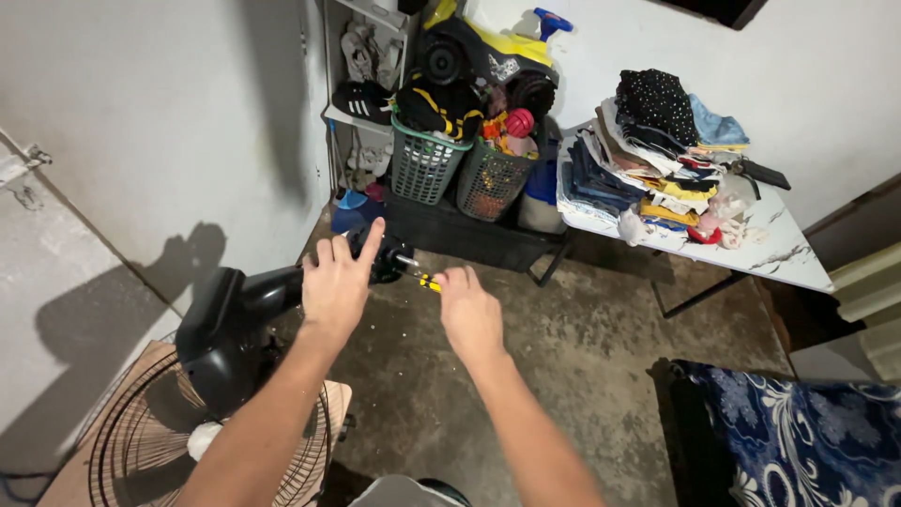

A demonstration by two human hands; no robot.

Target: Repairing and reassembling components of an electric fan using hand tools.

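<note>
A black standing fan [230, 329] lies tilted in front of me, its wire grille [141, 441] at the lower left and its dark base end [387, 261] pointing away. My left hand [338, 277] grips that base end, index finger stretched along it. My right hand [469, 310] is closed around a screwdriver with a yellow and black handle [428, 282], whose tip points into the base end next to my left hand.
A concrete floor [582, 357] spreads ahead. Two baskets [427, 164] of toys and a yellow ride-on car [488, 47] stand at the back wall. A white table [788, 253] holds stacked clothes. A blue floral fabric [798, 432] lies lower right.
</note>
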